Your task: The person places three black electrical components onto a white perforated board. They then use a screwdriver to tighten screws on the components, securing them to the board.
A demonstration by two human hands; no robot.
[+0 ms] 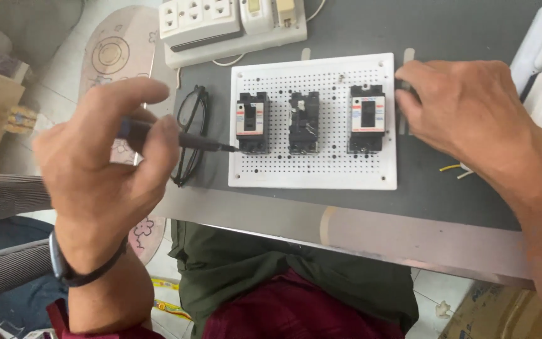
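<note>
Screwdriver tip at the white perforated plastic board [313, 172]

Left hand [105, 169] closed around a dark slim screwdriver [183, 139], tip at the board's left black breaker [253, 122]; right hand [465, 113] loosely open, empty, fingertips on the board's right edge; black-framed glasses [191, 135] just left.

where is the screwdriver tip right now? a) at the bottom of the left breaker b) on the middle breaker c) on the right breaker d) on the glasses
a: the left hand holds the screwdriver with its tip at the lower left corner of the left breaker on the white pegboard, away from the middle breaker and the right breaker.
</note>
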